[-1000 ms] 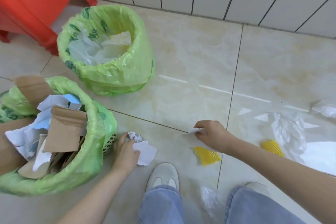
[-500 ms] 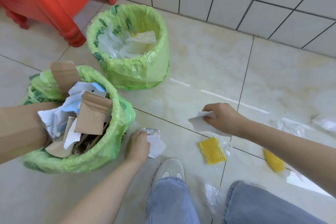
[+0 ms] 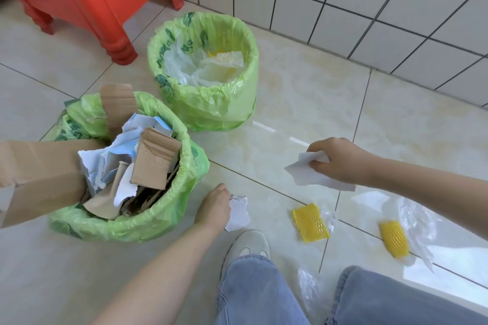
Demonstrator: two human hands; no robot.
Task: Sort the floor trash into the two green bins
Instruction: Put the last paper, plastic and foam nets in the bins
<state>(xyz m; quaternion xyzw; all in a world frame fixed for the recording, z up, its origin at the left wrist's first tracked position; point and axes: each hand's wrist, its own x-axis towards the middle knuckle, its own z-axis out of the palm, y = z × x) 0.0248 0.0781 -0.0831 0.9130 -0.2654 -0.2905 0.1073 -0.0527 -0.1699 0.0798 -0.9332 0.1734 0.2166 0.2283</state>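
Two paper scraps held, left hand (image 3: 214,207) gripping crumpled paper (image 3: 238,212) beside cardboard bin (image 3: 158,221), right hand (image 3: 340,159) pinching white sheet (image 3: 309,175)

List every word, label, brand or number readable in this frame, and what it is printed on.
No text reads clearly.
Far green bin liner: dark green print on the rim, too distorted to read.
Near green bin liner: dark green patches, illegible.
Crumpled paper scrap in the left hand: faint dark marks at its top, too small to read.
White paper in the right hand: blank as seen.
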